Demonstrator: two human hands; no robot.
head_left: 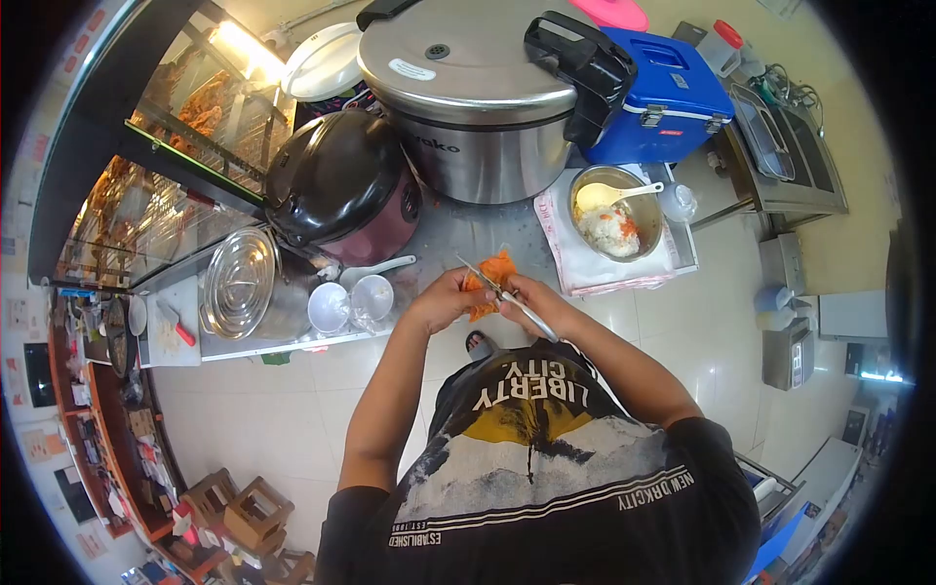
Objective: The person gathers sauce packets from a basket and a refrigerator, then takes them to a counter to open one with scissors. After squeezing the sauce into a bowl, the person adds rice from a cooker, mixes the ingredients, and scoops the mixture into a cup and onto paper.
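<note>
My left hand (444, 299) pinches the left side of a crinkled, bright-orange piece (500, 265) above the counter's front edge. What the orange piece is, I cannot tell. Closed around the pale handle of a pair of scissors (527, 315) is my right hand (541, 301), close against the right side of the same piece. The narrow metal blades cross in front of the orange piece and point up to the left. To the right stands a metal pot (655, 242) with white rice (612, 234), orange bits and a cream-coloured ladle (597, 196) in it.
A large steel cooker (487, 161) and a dark rice cooker (346, 210) stand behind my hands. On the left are two white bowls (329, 308), a lidded steel pot (241, 283) and a red-handled knife (178, 327). A blue cooler (658, 97) sits at the back right.
</note>
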